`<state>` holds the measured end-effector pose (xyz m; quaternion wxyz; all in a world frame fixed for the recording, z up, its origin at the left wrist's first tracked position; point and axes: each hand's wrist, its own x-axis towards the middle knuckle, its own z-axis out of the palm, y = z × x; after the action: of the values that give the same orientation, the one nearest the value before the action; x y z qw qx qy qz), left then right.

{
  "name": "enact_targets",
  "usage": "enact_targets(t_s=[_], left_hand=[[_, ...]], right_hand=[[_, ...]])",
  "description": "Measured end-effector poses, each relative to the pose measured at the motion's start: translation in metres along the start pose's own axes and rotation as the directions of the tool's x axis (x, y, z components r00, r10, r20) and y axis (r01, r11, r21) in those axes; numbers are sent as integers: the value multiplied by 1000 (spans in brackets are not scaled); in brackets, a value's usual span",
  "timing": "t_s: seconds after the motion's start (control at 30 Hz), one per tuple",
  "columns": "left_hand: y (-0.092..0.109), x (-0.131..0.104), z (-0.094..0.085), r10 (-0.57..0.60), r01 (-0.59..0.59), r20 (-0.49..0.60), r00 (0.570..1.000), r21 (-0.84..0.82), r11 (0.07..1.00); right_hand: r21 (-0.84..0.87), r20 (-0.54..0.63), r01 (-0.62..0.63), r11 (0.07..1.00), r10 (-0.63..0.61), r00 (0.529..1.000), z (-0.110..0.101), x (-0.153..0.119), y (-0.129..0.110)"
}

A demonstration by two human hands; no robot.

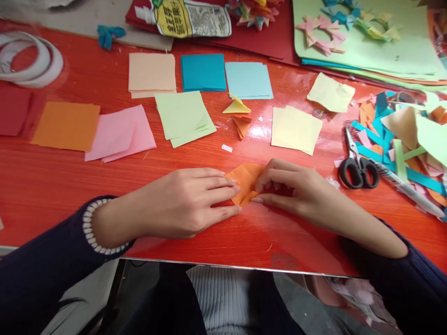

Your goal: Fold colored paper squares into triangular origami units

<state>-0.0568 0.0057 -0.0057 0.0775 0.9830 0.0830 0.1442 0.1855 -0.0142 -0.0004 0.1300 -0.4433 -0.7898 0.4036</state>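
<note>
A small piece of orange paper (245, 179), with folds in it, lies on the red table between my hands. My left hand (190, 200) rests over its left edge, fingers stretched out and lying flat. At the paper's right side, the thumb and curled fingers of my right hand (288, 186) pinch its lower right edge; the fingertips partly cover that side. Just beyond sit a folded yellow paper piece (237, 105) and a folded orange piece (241, 125). A tiny pink scrap (226, 148) is near them.
Stacks of orange (66, 125), pink (120, 135), green (185, 116) and cream paper (295, 129) spread across the table. Black-handled scissors (358, 172), a pen (412, 190) and paper scraps (401, 135) lie right. Tape rolls (52, 63) stand left; paper rings (323, 35) lie behind.
</note>
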Motion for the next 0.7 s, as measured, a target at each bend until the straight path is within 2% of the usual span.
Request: enact_targets(t_s=[0.23,0.7], left_hand=[[0,0,0,4,-4,10,1000,7,1000],[1,0,-2,2,-2,11,1000,1,1000]], right_hand=[[-61,-79,-18,998,14,997,7,2,-3],[-73,-145,-26,997,15,989,15,2,-3]])
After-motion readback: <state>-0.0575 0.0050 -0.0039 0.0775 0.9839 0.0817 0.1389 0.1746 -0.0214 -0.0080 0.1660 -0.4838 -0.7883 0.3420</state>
